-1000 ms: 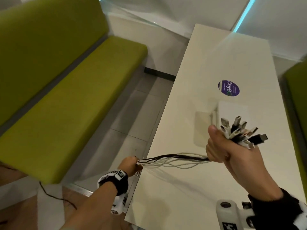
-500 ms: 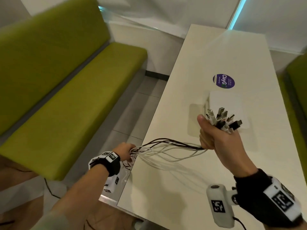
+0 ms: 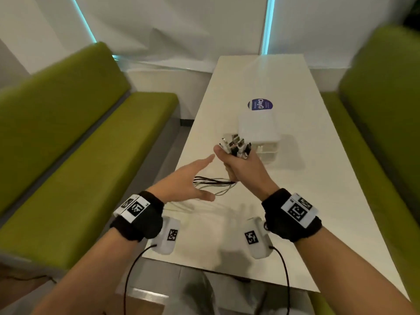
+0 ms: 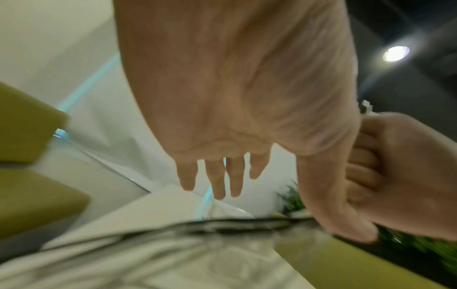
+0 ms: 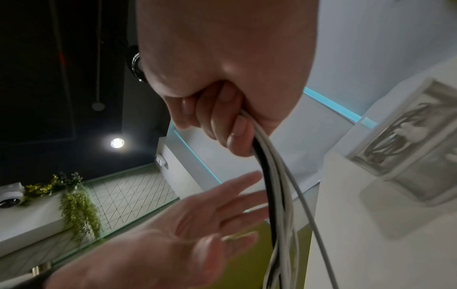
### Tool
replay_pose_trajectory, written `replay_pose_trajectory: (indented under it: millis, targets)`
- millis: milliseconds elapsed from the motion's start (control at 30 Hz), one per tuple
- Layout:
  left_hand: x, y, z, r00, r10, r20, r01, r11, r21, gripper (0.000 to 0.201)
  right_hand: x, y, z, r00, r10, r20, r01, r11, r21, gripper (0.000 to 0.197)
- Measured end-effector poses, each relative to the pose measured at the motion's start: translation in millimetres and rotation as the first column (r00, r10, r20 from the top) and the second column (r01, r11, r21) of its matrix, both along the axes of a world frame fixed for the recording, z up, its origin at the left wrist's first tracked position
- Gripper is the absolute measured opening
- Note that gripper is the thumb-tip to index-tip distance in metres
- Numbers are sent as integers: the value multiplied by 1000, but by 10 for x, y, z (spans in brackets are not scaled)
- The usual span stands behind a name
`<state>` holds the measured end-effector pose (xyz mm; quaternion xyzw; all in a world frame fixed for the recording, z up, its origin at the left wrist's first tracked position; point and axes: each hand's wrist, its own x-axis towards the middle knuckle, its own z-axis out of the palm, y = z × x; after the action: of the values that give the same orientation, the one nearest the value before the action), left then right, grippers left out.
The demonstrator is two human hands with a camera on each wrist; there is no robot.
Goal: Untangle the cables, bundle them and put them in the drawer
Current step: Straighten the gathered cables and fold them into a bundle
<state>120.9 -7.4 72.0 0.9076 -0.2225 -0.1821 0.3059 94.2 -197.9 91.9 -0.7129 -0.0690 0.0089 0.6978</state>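
Two green benches flank a long white table that runs away from the person toward a white wall with blue light strips. On the table, past the hands, stands a small white drawer unit; just behind it lies a round purple sticker. In the right wrist view the drawer unit has clear fronts, and some pale cords show faintly inside it.

The right hand is raised above the table in a fist, its fingers curled tight round a bundle of cables. The plugs stick up out of the top of the fist in a cluster, just in front of the drawer unit. Below the fist the white and dark cables hang down and trail leftward over the table.

The left hand is just beside the right, fingers straight and spread, palm turned toward the bundle, gripping nothing. The loose cables pass close by its palm; whether they touch it cannot be told. In the left wrist view the left hand is flat, with the right fist next to its thumb.
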Motion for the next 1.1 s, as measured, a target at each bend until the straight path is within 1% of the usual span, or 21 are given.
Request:
replay_pose_trajectory:
  millis: [33,67,133,167,200,233,300,400,500,533,667,767,833,900,967,1033,1100]
  targets:
    - [-97,-187,7,999,-29,29,30,999,-18,95,-69,-45,-4,1000,-19,12,19,1000,1,45]
    - [-169,-355,-53,997,-60,50,61,998,-27,84,-145,-98,0,999,-43,22,43,999,-1,46]
    - [-295,-621,-231,995,-85,45,86,996,-25,48,-299,-229,2,997,-82,16,82,997,10,46]
    - [-355,-731,-325,998,-58,5,58,998,-33,36,-373,-309,-8,996,-88,-5,88,995,48,46]
    - [-409,-822,-426,999,-32,-27,31,999,-45,36,-450,-401,-34,996,-86,-39,90,990,111,46]
    - [-473,-898,-494,999,-39,-12,39,999,-27,39,-527,-498,-65,994,-77,-80,90,978,188,46]
    - [-615,-1010,-568,988,-111,109,106,993,49,42,-661,-676,-138,987,-53,-153,100,943,319,47]
    - [-711,-1077,-629,960,-192,203,173,979,105,42,-806,-860,-215,975,-74,-209,155,901,406,50]
    - [-657,-1081,-624,968,-165,189,161,986,35,59,-819,-1024,-217,966,-137,-218,220,879,422,52]
    - [-635,-1079,-595,968,-169,185,170,985,10,61,-803,-1068,-219,966,-149,-212,227,882,413,52]
    - [-552,-1071,-495,962,-212,175,215,977,0,53,-723,-1087,-243,962,-194,-192,250,909,334,52]
    - [-508,-1087,-490,935,-252,249,236,967,93,47,-653,-998,-230,956,-247,-157,282,922,266,51]
    - [-479,-1079,-502,919,-266,291,243,963,113,44,-602,-933,-199,957,-261,-126,286,922,263,49]
    - [-431,-1019,-532,917,-246,314,230,969,90,45,-563,-867,-166,961,-252,-109,274,912,306,46]
    - [-386,-909,-558,913,-220,344,215,975,54,47,-537,-813,-156,970,-214,-115,241,904,353,50]
    - [-347,-760,-601,895,-218,390,218,975,44,48,-547,-735,-162,975,-156,-160,207,901,382,56]
    - [-342,-663,-651,881,-222,417,228,973,36,51,-590,-683,-176,965,-94,-245,202,865,460,61]
